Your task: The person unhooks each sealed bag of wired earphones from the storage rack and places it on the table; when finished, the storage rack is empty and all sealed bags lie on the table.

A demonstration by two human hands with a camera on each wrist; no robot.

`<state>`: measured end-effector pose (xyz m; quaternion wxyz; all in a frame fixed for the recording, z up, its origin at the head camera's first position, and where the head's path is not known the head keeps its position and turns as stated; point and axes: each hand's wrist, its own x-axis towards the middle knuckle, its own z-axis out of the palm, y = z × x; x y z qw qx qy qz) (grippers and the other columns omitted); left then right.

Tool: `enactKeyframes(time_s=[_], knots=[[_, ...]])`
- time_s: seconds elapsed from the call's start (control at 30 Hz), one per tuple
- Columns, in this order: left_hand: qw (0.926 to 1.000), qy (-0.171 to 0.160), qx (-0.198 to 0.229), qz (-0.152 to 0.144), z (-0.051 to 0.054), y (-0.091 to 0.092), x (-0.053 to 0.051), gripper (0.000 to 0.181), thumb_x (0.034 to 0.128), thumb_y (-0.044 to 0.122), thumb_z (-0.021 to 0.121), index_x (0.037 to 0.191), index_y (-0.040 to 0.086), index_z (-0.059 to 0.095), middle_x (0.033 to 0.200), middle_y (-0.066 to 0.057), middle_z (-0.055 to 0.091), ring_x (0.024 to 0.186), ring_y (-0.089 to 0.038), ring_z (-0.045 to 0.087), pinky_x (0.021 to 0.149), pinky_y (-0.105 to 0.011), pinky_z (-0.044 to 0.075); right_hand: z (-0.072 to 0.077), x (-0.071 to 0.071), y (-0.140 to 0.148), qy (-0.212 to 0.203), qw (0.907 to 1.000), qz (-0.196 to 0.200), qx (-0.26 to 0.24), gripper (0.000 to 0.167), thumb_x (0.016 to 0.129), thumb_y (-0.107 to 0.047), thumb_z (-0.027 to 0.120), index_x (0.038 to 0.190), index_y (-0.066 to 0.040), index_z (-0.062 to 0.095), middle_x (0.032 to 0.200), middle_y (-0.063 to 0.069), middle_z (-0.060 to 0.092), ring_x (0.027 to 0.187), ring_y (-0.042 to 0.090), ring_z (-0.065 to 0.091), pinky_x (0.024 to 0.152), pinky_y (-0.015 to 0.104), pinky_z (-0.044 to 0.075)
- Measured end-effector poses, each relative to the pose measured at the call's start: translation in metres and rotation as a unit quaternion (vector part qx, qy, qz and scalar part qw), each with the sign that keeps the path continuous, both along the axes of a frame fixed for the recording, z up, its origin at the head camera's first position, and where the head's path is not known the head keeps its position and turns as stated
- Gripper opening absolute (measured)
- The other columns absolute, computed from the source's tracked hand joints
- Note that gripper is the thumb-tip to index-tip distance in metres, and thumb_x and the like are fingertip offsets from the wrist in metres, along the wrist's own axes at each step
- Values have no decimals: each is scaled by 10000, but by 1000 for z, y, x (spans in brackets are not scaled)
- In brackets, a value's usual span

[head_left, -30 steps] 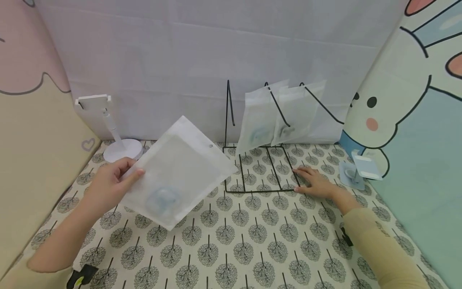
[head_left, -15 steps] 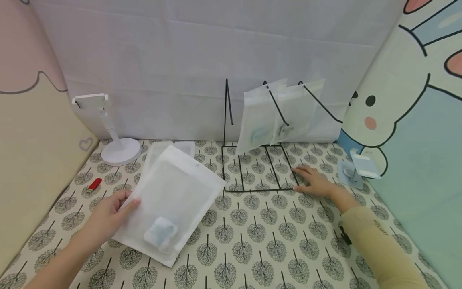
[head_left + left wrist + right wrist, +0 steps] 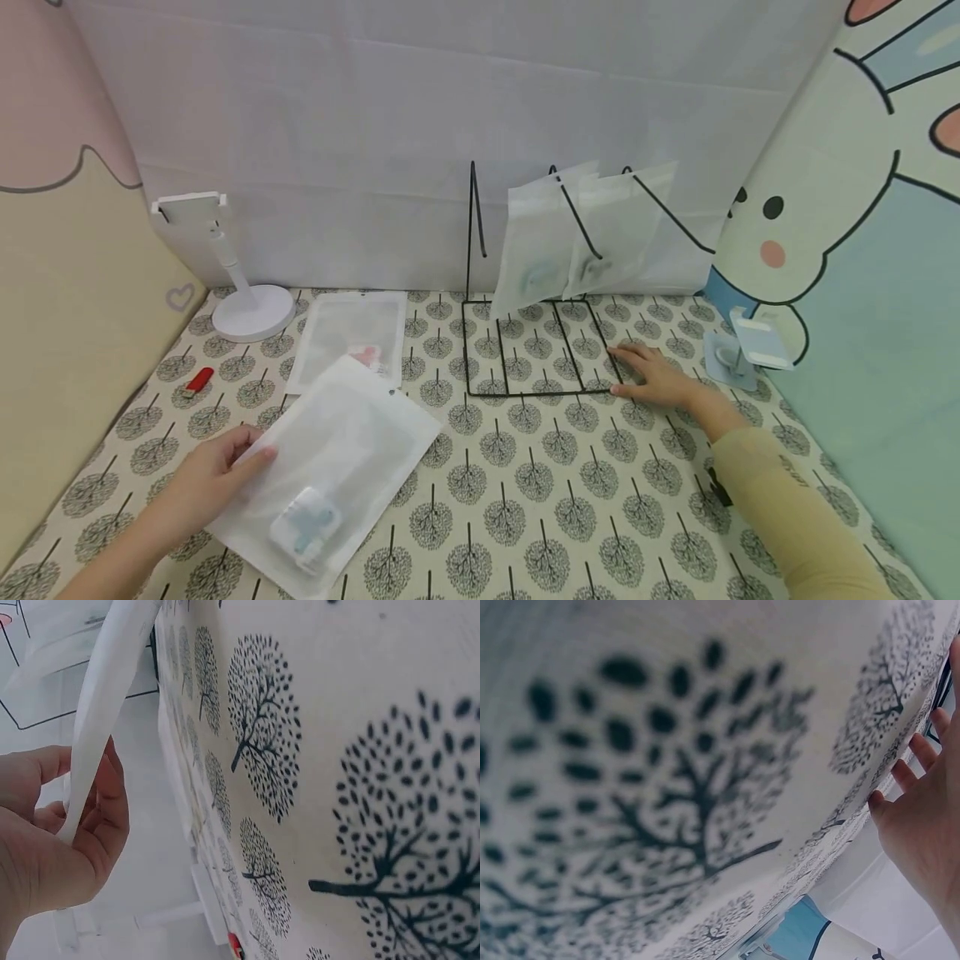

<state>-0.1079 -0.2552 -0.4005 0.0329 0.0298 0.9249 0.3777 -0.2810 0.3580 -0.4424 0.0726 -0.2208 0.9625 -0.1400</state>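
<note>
A frosted zip pouch [image 3: 360, 450] with a white-and-blue item [image 3: 306, 523] inside is pinched at its left edge by my left hand [image 3: 213, 471], tilted low over the near left of the table. In the left wrist view, my thumb and curled fingers [image 3: 105, 817] grip the pouch [image 3: 105, 690], seen edge-on. My right hand [image 3: 648, 379] rests on the cloth with fingertips at the right side of the black wire rack [image 3: 542, 394]. From the rack's arms hang two more frosted pouches [image 3: 536, 217]. Another pouch [image 3: 330, 333] with a red-and-white item lies flat behind the held one.
A white phone stand [image 3: 251, 312] stands at the back left, with a small red object [image 3: 198, 381] in front of it. At the right sits a pale blue stand [image 3: 738, 354]. Fabric screens rise at the back and both sides of the tree-patterned cloth [image 3: 525, 517].
My left hand has brought the pouch down and toward me, away from the rack. The pouch lying behind and the red object have come into view. My right hand has stayed at the rack.
</note>
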Motion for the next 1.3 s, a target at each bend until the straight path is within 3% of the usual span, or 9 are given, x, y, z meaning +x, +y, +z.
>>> enactKeyframes(time_s=[0.13,0.43,0.53,0.63,0.7,0.87,0.97,1.1,1.3], knots=[[9979,321,-545,-98,-3,-12,-4,193,892,268,648,967,91,629,832,-53,659,659,-103,569,542,-246,494,2,1,-2,-44,10000,14,-41,792,875,-493,611,1480,-98,287,1511,217,217,1347,497,182,997,721,254],[9969,350,-526,-467,-12,-31,-6,482,842,127,695,1268,145,471,974,-105,618,704,-58,577,550,-229,477,0,1,-2,-58,10000,5,-19,800,870,-507,608,1481,-102,286,1512,216,212,1346,496,179,986,724,262],[9936,443,-726,-749,-16,-35,-5,493,822,98,698,1266,181,503,1109,-202,603,834,-231,649,618,-298,528,0,0,-2,-76,10000,-22,-30,809,863,-516,614,1484,-115,284,1516,208,211,1349,493,176,987,727,258],[9925,281,-754,-926,-19,-37,-4,501,818,104,695,1287,188,540,1275,-272,533,935,-340,636,660,-303,534,0,0,-1,-92,10000,-21,-18,813,862,-519,613,1485,-118,281,1517,206,208,1351,493,173,988,728,256],[9926,-40,-667,-1009,-19,-37,-4,521,832,124,680,1329,174,532,1317,-289,499,923,-296,634,639,-261,515,1,0,-2,-100,9999,-20,-6,810,864,-522,608,1485,-117,282,1516,210,208,1350,495,173,988,728,256],[9884,-756,-458,-1235,-21,-36,-3,603,852,223,669,1407,122,454,1043,-228,578,755,-65,526,554,-210,469,3,0,-1,-79,10000,-34,13,800,871,-517,601,1482,-111,285,1511,225,211,1343,503,178,990,725,253],[9831,-905,-462,-1523,-24,-37,-4,685,835,306,691,1429,106,415,792,-49,509,577,-53,479,483,-221,450,4,1,-1,-61,10000,-24,8,796,872,-507,606,1480,-104,288,1508,229,213,1338,505,185,986,725,258],[9766,-983,-589,-1819,-27,-37,-4,781,800,395,708,1435,68,391,605,23,457,418,-58,462,435,-226,418,4,2,-2,-55,10000,1,12,794,871,-493,616,1476,-92,293,1505,234,218,1334,505,193,984,725,264],[9784,-1129,-825,-1525,-23,-31,-1,862,746,423,739,1432,41,384,561,21,467,423,-79,456,438,-230,400,5,3,-4,-93,10000,-12,-28,790,875,-498,608,1476,-93,294,1506,233,216,1335,505,186,971,733,265]])
